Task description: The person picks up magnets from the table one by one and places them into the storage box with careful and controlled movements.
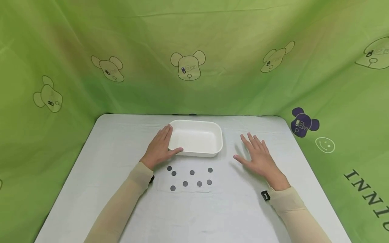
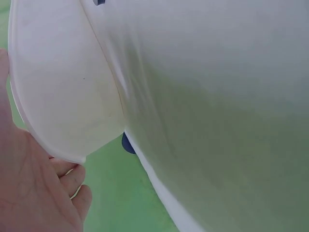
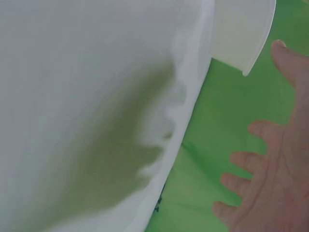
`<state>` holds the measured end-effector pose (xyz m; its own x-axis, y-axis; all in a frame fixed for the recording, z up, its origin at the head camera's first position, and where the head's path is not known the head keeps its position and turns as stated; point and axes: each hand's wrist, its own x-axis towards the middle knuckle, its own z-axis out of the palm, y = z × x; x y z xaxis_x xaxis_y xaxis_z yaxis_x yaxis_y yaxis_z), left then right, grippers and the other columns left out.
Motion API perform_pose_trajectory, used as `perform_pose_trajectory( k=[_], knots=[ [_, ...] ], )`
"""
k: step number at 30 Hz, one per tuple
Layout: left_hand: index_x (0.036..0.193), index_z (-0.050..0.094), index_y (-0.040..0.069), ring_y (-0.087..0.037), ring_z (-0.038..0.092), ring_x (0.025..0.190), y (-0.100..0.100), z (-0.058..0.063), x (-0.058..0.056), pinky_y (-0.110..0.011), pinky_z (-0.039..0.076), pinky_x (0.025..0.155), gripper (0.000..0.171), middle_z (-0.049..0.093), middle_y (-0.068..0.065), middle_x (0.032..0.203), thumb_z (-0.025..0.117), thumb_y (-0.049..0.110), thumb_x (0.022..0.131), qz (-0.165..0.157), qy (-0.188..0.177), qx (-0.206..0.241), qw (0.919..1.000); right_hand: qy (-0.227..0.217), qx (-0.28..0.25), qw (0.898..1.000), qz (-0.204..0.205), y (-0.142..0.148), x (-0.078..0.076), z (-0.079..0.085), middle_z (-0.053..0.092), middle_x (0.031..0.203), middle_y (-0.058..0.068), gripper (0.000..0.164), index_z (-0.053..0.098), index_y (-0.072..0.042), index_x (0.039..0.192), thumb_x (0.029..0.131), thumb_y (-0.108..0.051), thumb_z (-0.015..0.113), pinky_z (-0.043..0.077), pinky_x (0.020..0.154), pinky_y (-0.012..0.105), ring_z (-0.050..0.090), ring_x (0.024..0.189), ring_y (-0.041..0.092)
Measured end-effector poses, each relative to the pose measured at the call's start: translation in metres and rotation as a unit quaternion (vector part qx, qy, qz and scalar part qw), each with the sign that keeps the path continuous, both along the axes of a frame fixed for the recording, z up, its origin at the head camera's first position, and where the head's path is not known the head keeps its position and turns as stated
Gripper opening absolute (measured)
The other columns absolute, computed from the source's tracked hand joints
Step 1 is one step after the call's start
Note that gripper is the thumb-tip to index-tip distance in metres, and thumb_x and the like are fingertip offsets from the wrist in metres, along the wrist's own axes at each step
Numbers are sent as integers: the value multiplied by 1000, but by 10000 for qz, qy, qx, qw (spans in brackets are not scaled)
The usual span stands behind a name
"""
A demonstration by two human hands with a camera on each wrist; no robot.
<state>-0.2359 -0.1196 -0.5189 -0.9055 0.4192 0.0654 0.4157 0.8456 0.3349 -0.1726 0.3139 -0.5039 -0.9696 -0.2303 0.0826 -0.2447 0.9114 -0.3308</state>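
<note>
A white rectangular tray (image 1: 197, 138) with rounded corners stands toward the back of the table, and nothing lies in it. My left hand (image 1: 159, 146) touches the tray's left side, its fingers straight and its thumb near the front left corner. In the left wrist view, the palm and fingers lie along the outside of the tray wall (image 2: 67, 82). Right of the tray, apart from it, my right hand (image 1: 258, 157) hovers with fingers spread and holds nothing. Several small dark grey discs (image 1: 192, 172) lie scattered in front of the tray.
A white cloth (image 1: 231, 216) covers the table. Green curtains (image 1: 146, 91) printed with bear heads hang behind it and on both sides. A black strap buckle (image 1: 265, 195) sits at the right wrist.
</note>
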Motion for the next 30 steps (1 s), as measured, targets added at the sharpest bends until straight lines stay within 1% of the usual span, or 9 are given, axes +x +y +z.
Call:
perform_pose_trajectory(
  k=[4,7,11,15,18,22,25,30],
  knots=[
    [170,10,-2,-29,7,167,1,1,0,-39,4,136,111,8,-16,180,55,72,101,-25,10,13,10000,-5,-139,9999,102,-8,2,-1,26,173,28,91,33,-8,169,101,-56,70,16,129,70,23,157,54],
    [170,11,-3,-31,9,167,1,1,1,-40,6,136,111,9,-17,180,57,70,101,-34,17,37,10000,-58,-170,9997,160,-14,4,-3,34,168,29,87,38,-8,167,101,-56,70,24,126,70,30,155,52],
    [170,11,-4,-31,9,167,0,1,2,-41,6,136,111,9,-18,180,58,70,101,-37,3,40,10000,-25,-240,9994,253,-23,8,-5,48,157,27,78,48,-7,160,102,-52,71,35,119,69,43,147,48],
    [170,10,-3,-30,8,167,-1,1,2,-40,5,136,111,8,-17,180,57,71,101,-42,-44,46,10000,128,-403,9982,418,-32,11,-6,60,144,22,64,59,-5,151,102,-44,74,43,113,65,53,136,44],
    [170,10,-3,-30,7,167,-2,1,2,-39,4,136,111,7,-17,180,56,71,101,-45,-57,52,10000,137,-461,9974,543,-40,14,-7,63,136,18,57,64,-5,145,101,-39,75,48,109,63,56,130,41],
    [170,10,-3,-30,7,167,-3,0,1,-39,4,136,112,8,-17,180,56,72,101,-39,-63,53,10000,0,-461,9966,678,-52,17,-9,67,129,13,50,68,-6,139,101,-36,76,54,104,58,61,124,36],
    [170,10,-2,-30,7,167,-3,-1,-1,-38,4,136,112,8,-17,180,56,72,101,-33,-74,57,10000,-71,-468,9956,807,-60,19,-10,69,123,11,45,70,-6,136,100,-32,77,57,97,54,65,116,31],
    [170,10,-2,-30,7,167,-1,-1,-2,-38,4,136,111,7,-16,180,55,72,101,-37,-73,84,9999,-138,-417,9936,1041,-72,23,-10,68,112,6,39,71,-7,131,99,-26,79,59,88,48,66,104,25]
  ],
)
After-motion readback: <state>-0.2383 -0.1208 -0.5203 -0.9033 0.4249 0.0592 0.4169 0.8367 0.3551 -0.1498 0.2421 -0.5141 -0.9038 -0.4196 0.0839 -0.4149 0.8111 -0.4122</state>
